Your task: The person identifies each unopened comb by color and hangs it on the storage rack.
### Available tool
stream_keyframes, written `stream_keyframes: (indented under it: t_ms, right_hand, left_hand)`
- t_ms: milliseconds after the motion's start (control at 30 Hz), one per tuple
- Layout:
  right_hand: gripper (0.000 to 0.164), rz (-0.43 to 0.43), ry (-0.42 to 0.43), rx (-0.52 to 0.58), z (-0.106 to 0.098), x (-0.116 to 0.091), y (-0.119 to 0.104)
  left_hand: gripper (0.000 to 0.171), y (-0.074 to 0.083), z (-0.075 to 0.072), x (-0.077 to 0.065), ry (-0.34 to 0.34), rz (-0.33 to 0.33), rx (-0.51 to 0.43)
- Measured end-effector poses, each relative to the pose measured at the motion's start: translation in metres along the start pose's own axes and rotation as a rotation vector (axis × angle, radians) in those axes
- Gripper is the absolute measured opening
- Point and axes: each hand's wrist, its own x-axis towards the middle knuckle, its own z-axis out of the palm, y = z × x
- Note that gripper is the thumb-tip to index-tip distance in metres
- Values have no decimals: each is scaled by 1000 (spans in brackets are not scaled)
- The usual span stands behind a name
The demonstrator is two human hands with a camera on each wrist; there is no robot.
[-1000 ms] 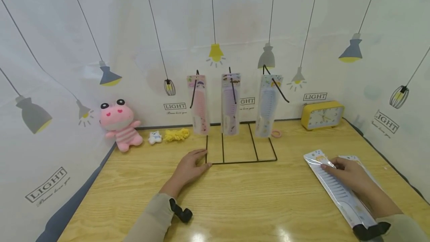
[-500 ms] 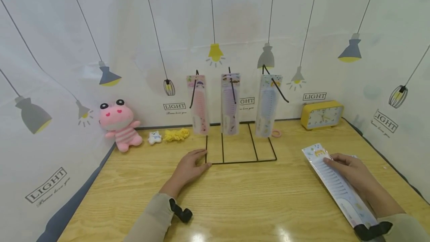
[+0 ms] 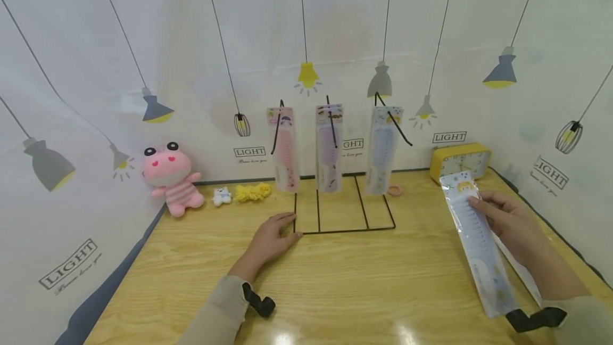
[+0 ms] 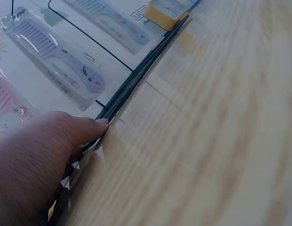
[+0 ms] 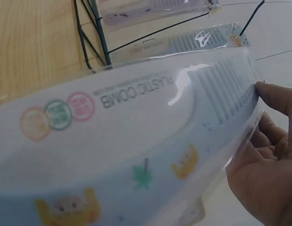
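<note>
My right hand [image 3: 519, 230] pinches a blue plastic comb [image 3: 474, 233] in a clear package by its upper right edge, thumb on the front. The package is tilted, its printed top pointing away from me; in the right wrist view its comb teeth and handle show close up. Under that arm part of another package [image 3: 519, 269] shows on the table. My left hand [image 3: 270, 237] holds the front left corner of a black wire rack [image 3: 345, 231], its thumb at the front bar. From the rack's hooks hang packaged combs: pink [image 3: 286, 148], purple [image 3: 328, 145] and blue [image 3: 381, 148].
Along the back of the wooden table [image 3: 345, 292] are a pink plush toy [image 3: 172, 174], a small white bear [image 3: 221, 196], yellow yarn [image 3: 252, 192], a pink ring [image 3: 395, 190] and a yellow clock [image 3: 461, 161]. A printed backdrop stands behind them.
My right hand has raised the packaged blue comb and moved it away from me, tipping it more upright; it now overlaps the clock's lower edge. My left hand has stayed at the rack corner.
</note>
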Motion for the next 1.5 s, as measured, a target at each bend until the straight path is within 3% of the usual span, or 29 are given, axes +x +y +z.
stream_keyframes:
  t_ms: [100, 333, 500, 867, 1100, 1500]
  right_hand:
    - [15, -44, -6, 18, 8, 5, -12]
    - [21, -161, -131, 105, 30, 15, -32]
    - [14, -213, -159, 60, 50, 24, -45]
    - [13, -235, -169, 43, 76, 43, -57]
    - [12, -218, -188, 92, 82, 56, -54]
    - [13, -181, -190, 58, 87, 67, -51]
  left_hand:
    - [60, -1, 0, 0, 1, 5, 4]
    - [60, -3, 1, -1, -13, 0, -1]
    - [60, -2, 0, 0, -4, 10, 6]
    - [60, 1, -1, -1, 4, 19, -1]
    - [60, -1, 0, -1, 8, 24, 1]
    - [60, -3, 1, 0, -6, 15, 17]
